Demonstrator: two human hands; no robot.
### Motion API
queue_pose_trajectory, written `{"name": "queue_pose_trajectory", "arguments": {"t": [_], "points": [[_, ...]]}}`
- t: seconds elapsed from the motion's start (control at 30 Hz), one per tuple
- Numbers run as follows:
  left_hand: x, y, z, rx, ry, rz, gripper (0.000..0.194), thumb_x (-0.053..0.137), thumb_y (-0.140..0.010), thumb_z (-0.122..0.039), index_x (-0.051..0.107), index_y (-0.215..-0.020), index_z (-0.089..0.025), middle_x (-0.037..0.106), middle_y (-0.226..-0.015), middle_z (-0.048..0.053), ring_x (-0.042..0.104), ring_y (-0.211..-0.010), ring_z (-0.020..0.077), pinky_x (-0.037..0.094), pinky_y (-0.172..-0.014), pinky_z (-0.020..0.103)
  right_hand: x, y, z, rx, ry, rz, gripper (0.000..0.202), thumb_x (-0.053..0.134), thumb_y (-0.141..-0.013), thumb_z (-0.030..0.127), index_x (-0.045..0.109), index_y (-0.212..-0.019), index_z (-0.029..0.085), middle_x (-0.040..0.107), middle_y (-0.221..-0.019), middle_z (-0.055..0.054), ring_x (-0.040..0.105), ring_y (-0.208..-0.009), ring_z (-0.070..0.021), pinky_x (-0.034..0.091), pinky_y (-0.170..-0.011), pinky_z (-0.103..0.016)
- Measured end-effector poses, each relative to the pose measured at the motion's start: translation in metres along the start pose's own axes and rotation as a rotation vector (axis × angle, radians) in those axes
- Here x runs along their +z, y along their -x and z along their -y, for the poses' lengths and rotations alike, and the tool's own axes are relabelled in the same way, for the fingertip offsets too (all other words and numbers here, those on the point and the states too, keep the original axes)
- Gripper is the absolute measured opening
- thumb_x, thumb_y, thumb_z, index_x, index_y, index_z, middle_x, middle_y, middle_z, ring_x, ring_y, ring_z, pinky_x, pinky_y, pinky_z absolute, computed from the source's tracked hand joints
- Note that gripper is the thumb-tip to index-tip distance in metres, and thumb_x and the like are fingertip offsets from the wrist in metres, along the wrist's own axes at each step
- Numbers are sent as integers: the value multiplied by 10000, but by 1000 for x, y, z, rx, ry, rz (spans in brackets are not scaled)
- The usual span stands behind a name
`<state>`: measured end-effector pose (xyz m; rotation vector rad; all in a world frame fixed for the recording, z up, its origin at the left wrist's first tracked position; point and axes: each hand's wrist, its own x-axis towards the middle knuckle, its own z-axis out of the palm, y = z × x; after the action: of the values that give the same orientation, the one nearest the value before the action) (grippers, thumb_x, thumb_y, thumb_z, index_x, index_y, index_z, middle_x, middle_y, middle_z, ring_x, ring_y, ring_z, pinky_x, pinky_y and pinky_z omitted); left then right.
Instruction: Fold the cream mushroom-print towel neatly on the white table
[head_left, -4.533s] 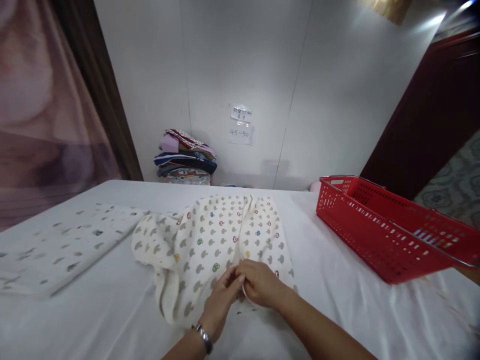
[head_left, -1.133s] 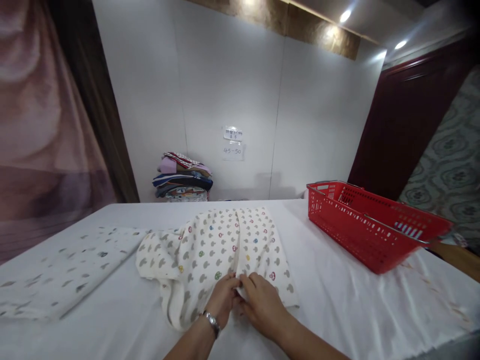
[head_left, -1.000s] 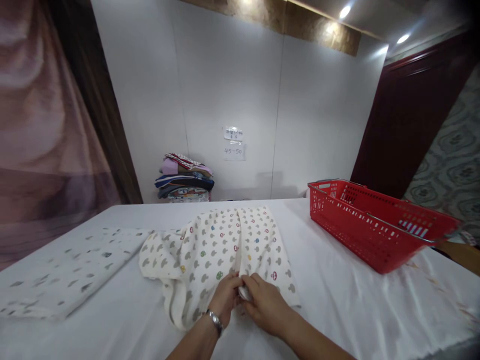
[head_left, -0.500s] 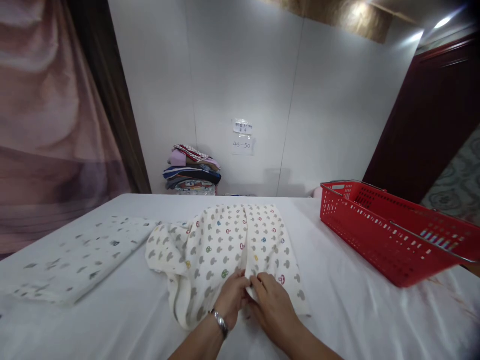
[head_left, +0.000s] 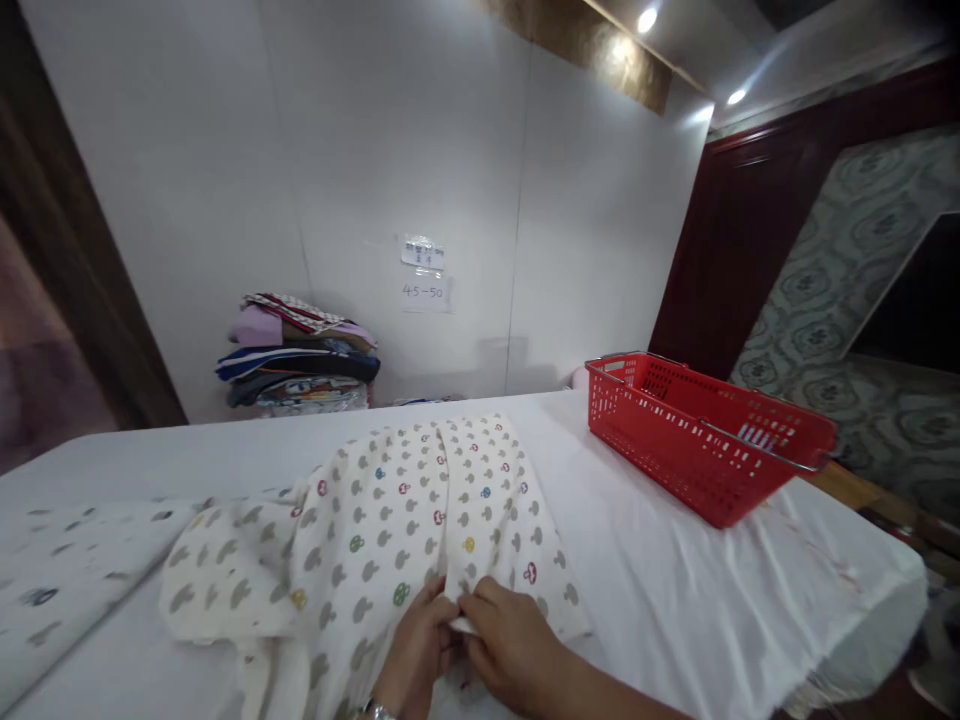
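Currently, in the head view, you have both hands together at the near part of a cream mushroom-print garment (head_left: 386, 530). Your left hand (head_left: 418, 640) is closed with thumb and fingers pinching the edge of the garment's front opening, and a metal bracelet (head_left: 379, 711) sits on that wrist. Your right hand (head_left: 510, 635), just beside it, has its fingers curled and gripping the same opening's near end; the fold between your fingertips is partly hidden. The garment lies on the white-covered surface (head_left: 637, 600), spreading ahead of your hands, with a rumpled sleeve reaching out to the left of your left hand. Farther left of that hand, a white cloth with grey marks (head_left: 82, 560) lies flat. Well ahead and to the right of your right hand stands a red basket (head_left: 660, 450). Far ahead of your left hand, past the surface's edge, folded clothes (head_left: 300, 355) are stacked by the wall, left of a paper label (head_left: 426, 291) reading "45-50".
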<state>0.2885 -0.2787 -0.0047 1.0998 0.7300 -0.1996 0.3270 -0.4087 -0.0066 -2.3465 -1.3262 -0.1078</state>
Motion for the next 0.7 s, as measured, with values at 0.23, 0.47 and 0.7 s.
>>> {"name": "queue_pose_trajectory", "arguments": {"t": [0.23,0.47,0.7], "points": [[0,-2,-4,76,126,106,232,570,-552,-224,545,-764,-312,609,-630,-45,633,-622,194,464,-559,278,-7,-5,-2,10,-24,-63,234,457,-723,138,528,-928,226,563,-855,-14,542,-721,-169,385,-584,-251],[14,-29,-33,-13,181,77,81,542,-710,-253,546,-664,-186,554,-574,-2,530,-527,136,444,-521,234,-23,3,-19,-18,-263,-230,379,402,-789,92,510,-1112,258,545,-889,-23,549,-764,-170,426,-665,-273],[27,-99,-84,34,95,-42,166,516,-761,-223,492,-604,-172,491,-519,-16,459,-451,121,414,-489,241,-39,7,-28,11,-436,-234,237,381,-851,142,529,-999,254,520,-810,-12,525,-728,-175,413,-647,-293]]}}
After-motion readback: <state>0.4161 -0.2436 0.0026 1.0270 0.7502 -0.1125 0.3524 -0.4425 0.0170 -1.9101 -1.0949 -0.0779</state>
